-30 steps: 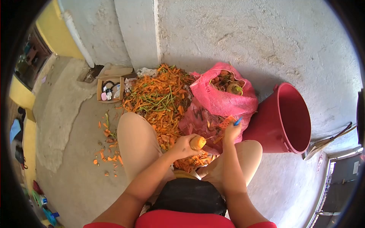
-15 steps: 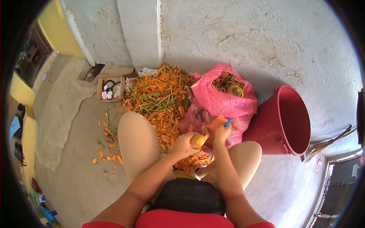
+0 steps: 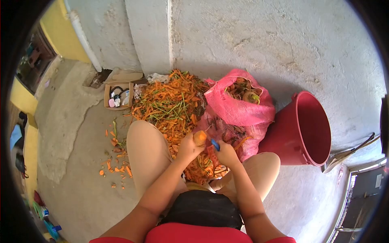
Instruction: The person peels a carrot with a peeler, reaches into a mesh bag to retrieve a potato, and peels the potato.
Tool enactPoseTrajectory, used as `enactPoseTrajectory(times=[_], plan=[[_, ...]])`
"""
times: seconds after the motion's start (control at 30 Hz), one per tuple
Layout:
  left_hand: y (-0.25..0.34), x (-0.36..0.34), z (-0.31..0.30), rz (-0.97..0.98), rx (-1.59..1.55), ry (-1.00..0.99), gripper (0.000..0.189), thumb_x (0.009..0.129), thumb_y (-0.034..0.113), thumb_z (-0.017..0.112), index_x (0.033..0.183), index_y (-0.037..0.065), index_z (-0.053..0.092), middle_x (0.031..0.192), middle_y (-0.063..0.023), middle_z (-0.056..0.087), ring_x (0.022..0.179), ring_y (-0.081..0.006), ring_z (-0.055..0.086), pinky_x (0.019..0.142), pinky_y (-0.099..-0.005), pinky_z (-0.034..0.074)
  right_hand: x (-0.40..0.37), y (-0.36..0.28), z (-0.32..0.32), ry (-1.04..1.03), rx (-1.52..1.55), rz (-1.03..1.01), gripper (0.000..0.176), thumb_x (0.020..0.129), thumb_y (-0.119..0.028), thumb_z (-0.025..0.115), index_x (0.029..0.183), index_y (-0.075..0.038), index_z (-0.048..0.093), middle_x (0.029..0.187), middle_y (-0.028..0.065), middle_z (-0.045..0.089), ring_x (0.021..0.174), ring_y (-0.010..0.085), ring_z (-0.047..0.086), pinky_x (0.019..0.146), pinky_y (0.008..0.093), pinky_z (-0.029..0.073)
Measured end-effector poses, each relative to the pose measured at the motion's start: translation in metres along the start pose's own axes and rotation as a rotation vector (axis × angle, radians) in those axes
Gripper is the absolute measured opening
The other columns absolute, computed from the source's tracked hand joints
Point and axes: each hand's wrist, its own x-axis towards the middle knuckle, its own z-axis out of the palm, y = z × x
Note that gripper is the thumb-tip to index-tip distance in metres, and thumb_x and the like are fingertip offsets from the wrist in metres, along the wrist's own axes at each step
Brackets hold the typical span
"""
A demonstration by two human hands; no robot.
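My left hand [image 3: 187, 148] grips a carrot [image 3: 199, 138] and holds it above the floor between my knees. My right hand [image 3: 227, 154] is closed on a blue-handled peeler [image 3: 214, 144] whose head touches the carrot's right side. A strip of orange peel [image 3: 210, 157] hangs by the peeler. Below both hands lies a heap of carrot peelings [image 3: 170, 105]. A pink mesh sack [image 3: 239, 107] with unpeeled carrots showing at its open mouth stands just right of the hands.
A red bucket [image 3: 302, 129] stands at the right of the sack, against the rough concrete wall [image 3: 263, 36]. A small cardboard box [image 3: 118, 95] with odds and ends sits left of the heap. Loose peel scraps [image 3: 115, 162] lie on the floor beside my left knee.
My right hand has come back from beside the sack, leftward and down, bringing the peeler onto the carrot. My left hand has raised the carrot slightly and turned it more upright.
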Motion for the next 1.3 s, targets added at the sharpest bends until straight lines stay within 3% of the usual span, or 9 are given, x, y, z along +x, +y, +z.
enactPoseTrajectory(times=[0.4, 0.53, 0.63, 0.73, 0.83, 0.93, 1.03, 1.13, 1.3], plan=[[0.011, -0.002, -0.018, -0.027, -0.138, -0.351, 0.04, 0.055, 0.017, 0.07, 0.087, 0.001, 0.053, 0.082, -0.016, 0.057, 0.077, -0.0255, 0.057, 0.065, -0.0311, 0.043, 0.011, 0.037, 0.014, -0.193, 0.06, 0.083, 0.025, 0.07, -0.022, 0.054, 0.08, 0.0, 0.056, 0.073, 0.0242, 0.054, 0.072, 0.0375, 0.054, 0.063, 0.0428, 0.04], [0.038, -0.008, -0.033, 0.034, -0.617, -0.557, 0.045, 0.059, 0.016, 0.068, 0.098, 0.002, 0.051, 0.087, -0.0038, 0.056, 0.079, -0.0146, 0.054, 0.072, -0.0272, 0.042, 0.023, 0.127, 0.062, -0.166, -0.13, 0.209, 0.035, 0.069, -0.031, 0.056, 0.077, 0.003, 0.057, 0.075, 0.024, 0.056, 0.073, 0.0362, 0.055, 0.065, 0.042, 0.042], [0.033, -0.009, -0.037, -0.184, -1.115, -0.7, 0.044, 0.06, 0.015, 0.066, 0.099, 0.002, 0.05, 0.088, -0.0061, 0.055, 0.079, -0.0152, 0.054, 0.074, -0.0275, 0.042, 0.025, 0.142, 0.077, -0.313, -0.252, 0.228, 0.035, 0.069, -0.029, 0.053, 0.08, 0.004, 0.058, 0.08, 0.0242, 0.057, 0.078, 0.0353, 0.055, 0.07, 0.0406, 0.043], [0.021, -0.007, -0.034, -0.27, -1.268, -0.644, 0.048, 0.064, 0.018, 0.065, 0.104, 0.001, 0.046, 0.089, -0.009, 0.055, 0.079, -0.0185, 0.056, 0.072, -0.0299, 0.045, 0.023, 0.138, 0.086, -0.477, -0.238, 0.299, 0.03, 0.068, -0.02, 0.048, 0.084, 0.004, 0.058, 0.083, 0.0272, 0.055, 0.083, 0.0355, 0.054, 0.074, 0.0402, 0.041], [0.01, -0.005, -0.025, -0.4, -1.431, -0.626, 0.05, 0.071, 0.034, 0.061, 0.105, 0.0, 0.044, 0.093, -0.0135, 0.053, 0.082, -0.0268, 0.056, 0.065, -0.0377, 0.049, 0.027, 0.107, 0.075, -0.337, -0.255, 0.243, 0.03, 0.069, -0.02, 0.047, 0.085, 0.004, 0.057, 0.083, 0.0268, 0.055, 0.082, 0.0364, 0.054, 0.073, 0.0417, 0.042], [0.007, -0.001, -0.019, -0.655, -1.668, -0.55, 0.048, 0.081, 0.04, 0.045, 0.108, 0.0, 0.043, 0.097, -0.0163, 0.052, 0.085, -0.0306, 0.055, 0.066, -0.0414, 0.049, 0.038, 0.086, 0.055, 0.032, -0.141, 0.265, 0.026, 0.071, -0.017, 0.048, 0.083, 0.005, 0.054, 0.075, 0.0231, 0.056, 0.068, 0.0333, 0.056, 0.063, 0.0396, 0.043], [0.002, -0.001, -0.013, -0.773, -1.523, -0.445, 0.047, 0.081, 0.039, 0.047, 0.108, 0.0, 0.042, 0.096, -0.0168, 0.053, 0.084, -0.0314, 0.056, 0.064, -0.0426, 0.05, 0.035, 0.049, 0.021, 0.389, 0.254, 0.23, 0.018, 0.075, -0.014, 0.05, 0.082, 0.003, 0.051, 0.062, 0.011, 0.053, 0.05, 0.0218, 0.048, 0.051, 0.0333, 0.04], [-0.007, 0.002, -0.004, -0.913, -1.524, -0.421, 0.038, 0.081, 0.033, 0.048, 0.102, 0.001, 0.045, 0.087, -0.0151, 0.054, 0.074, -0.0295, 0.058, 0.062, -0.0424, 0.05, 0.029, 0.014, 0.006, 0.598, 0.756, 0.221, 0.015, 0.081, -0.013, 0.049, 0.071, -0.003, 0.044, 0.053, -0.0017, 0.035, 0.048, 0.0076, 0.03, 0.044, 0.0239, 0.028], [-0.002, 0.003, -0.006, -1.026, -1.567, -0.375, 0.032, 0.08, 0.031, 0.049, 0.096, 0.003, 0.049, 0.083, -0.0114, 0.055, 0.072, -0.0237, 0.057, 0.063, -0.0362, 0.05, 0.023, -0.02, 0.0, 0.823, 0.716, 0.036, 0.012, 0.082, -0.01, 0.048, 0.073, -0.005, 0.043, 0.059, -0.0049, 0.035, 0.053, 0.0036, 0.03, 0.047, 0.0205, 0.027]])
